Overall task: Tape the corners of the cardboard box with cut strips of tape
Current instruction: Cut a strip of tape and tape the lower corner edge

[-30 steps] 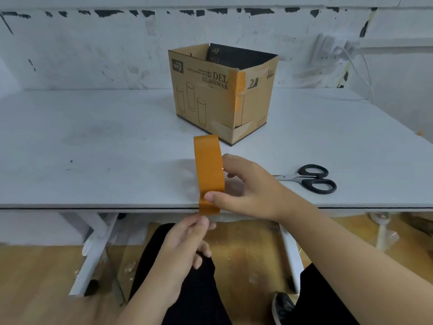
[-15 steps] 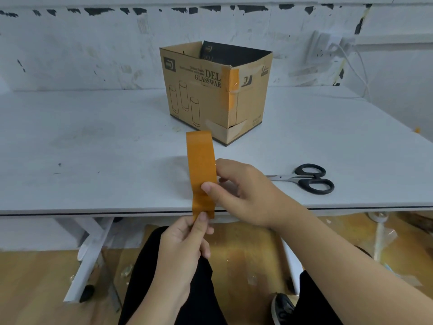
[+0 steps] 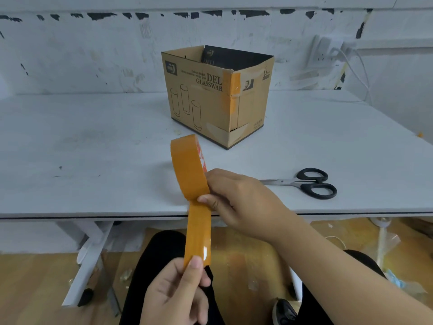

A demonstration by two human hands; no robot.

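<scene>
The cardboard box (image 3: 210, 95) stands toward the back of the table (image 3: 93, 141), its near corner already carrying an orange strip, though its lower part looks bare. At the front edge the right hand (image 3: 239, 202) grips the tape roll (image 3: 188, 167) while the left hand (image 3: 178, 292) pinches the free end (image 3: 198, 235), uncut. The scissors (image 3: 307, 182) lie untouched to the right, so I'd say cutting and most corners remain.

White table (image 3: 93, 148): cardboard box (image 3: 210, 102) at back, scissors (image 3: 309, 182) near front edge, apart

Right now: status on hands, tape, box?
Right hand grips tape roll; left hand pinches strip, uncut. Box untouched. Scissors idle on table.
</scene>
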